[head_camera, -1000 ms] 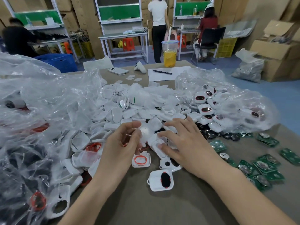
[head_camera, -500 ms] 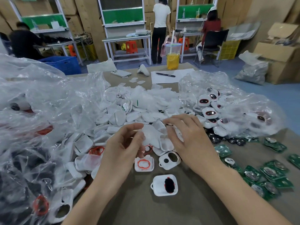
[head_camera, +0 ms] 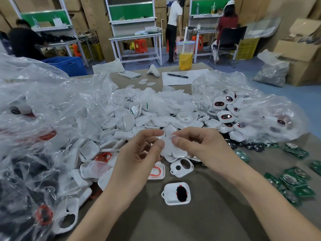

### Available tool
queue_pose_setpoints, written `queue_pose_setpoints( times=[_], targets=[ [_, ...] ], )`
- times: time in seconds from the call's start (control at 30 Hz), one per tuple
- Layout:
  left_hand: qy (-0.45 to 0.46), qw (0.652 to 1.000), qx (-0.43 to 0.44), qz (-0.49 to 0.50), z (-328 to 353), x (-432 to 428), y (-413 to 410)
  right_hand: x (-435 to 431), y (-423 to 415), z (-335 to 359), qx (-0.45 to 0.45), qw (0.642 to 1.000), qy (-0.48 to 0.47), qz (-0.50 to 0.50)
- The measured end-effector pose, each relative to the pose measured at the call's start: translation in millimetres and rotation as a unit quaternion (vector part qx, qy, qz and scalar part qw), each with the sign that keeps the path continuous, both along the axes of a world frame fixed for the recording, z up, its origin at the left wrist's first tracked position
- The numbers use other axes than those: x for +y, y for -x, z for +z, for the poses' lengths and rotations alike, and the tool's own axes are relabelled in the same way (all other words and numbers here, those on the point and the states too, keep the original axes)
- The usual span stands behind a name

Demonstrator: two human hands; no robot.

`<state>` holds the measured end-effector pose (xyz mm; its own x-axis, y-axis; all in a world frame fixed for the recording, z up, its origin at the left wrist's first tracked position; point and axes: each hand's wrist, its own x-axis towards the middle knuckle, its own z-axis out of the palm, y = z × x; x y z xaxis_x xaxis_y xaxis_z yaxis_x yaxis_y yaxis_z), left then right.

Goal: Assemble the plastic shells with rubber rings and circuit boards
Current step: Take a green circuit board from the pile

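Plastic shell (head_camera: 167, 146), centre frame, is pinched at opposite edges in the grip of left hand (head_camera: 137, 159) and right hand (head_camera: 203, 148), apparently held above the desk (head_camera: 191, 223) for fitting.

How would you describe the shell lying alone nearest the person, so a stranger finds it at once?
Start at the heap of white shells on the brown table. On its near side, one white shell lies alone. Unlike the holed shell beside it, its middle holds a black oval.
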<state>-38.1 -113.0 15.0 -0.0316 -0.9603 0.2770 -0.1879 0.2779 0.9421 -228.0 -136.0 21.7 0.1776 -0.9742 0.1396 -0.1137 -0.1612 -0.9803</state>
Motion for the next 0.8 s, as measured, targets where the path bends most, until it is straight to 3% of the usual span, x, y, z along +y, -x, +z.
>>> queue_pose_setpoints(
  times=[0.1,0.47,0.8],
  targets=[
    [0.006,1.0,0.011,0.007,1.3,0.5,0.8,0.5,1.2,2.4,-0.002,0.999,-0.037,0.017],
    [0.017,0.998,0.055,-0.018,5.5,2.3,0.2,1.5,1.8,4.3,-0.143,0.981,-0.102,0.084],
    [0.01,0.998,0.056,-0.038,6.1,4.6,0.6,2.7,-0.9,1.7,-0.1,0.988,-0.085,0.087]
  ],
)
